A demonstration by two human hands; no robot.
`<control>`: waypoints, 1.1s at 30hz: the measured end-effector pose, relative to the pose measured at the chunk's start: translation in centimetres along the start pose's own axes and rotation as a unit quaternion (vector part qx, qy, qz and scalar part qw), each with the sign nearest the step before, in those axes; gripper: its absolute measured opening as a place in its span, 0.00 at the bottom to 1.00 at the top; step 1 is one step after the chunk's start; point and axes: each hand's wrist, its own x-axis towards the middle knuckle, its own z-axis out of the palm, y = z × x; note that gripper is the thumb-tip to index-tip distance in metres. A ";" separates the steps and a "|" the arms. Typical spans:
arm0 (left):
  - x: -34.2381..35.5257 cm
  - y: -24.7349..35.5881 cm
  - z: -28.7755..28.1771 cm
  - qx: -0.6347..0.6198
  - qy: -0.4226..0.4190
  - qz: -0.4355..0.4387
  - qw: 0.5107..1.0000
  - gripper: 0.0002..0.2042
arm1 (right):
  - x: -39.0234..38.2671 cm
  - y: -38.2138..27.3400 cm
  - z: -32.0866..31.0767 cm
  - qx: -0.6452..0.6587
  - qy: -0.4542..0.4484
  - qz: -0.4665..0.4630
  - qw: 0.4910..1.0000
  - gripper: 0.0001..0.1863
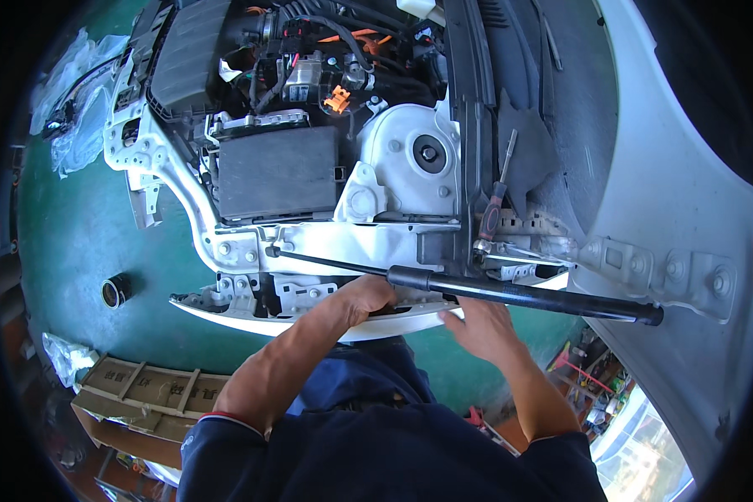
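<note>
The white panel point(410, 325) sits along the car's point(351, 243) near edge, the left hand point(372, 294) over it and the right hand point(485, 325) by its right end, but I can't tell if their hidden fingers grip, and it could drop if 2 hands slip.

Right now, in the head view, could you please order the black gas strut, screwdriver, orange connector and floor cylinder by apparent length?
1. Black gas strut
2. Screwdriver
3. Orange connector and floor cylinder: too alike to rank; the cylinder lies farther away.
</note>
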 end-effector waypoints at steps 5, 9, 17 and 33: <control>0.4 0.3 -0.1 -0.001 -0.006 -0.022 1.000 0.12 | 1.3 0.6 1.4 0.037 0.064 0.057 0.996 0.18; 0.0 -0.1 -0.3 -0.051 -0.023 -0.036 0.998 0.11 | 1.1 0.5 1.8 -0.007 0.075 0.039 0.996 0.16; -0.5 0.2 -0.3 -0.070 -0.031 -0.055 0.996 0.09 | 2.9 0.7 1.2 0.345 -0.127 0.237 0.899 0.15; 0.2 -0.1 -0.8 -0.142 -0.075 -0.087 0.983 0.11 | 5.6 1.7 2.6 0.556 -0.132 0.376 0.730 0.10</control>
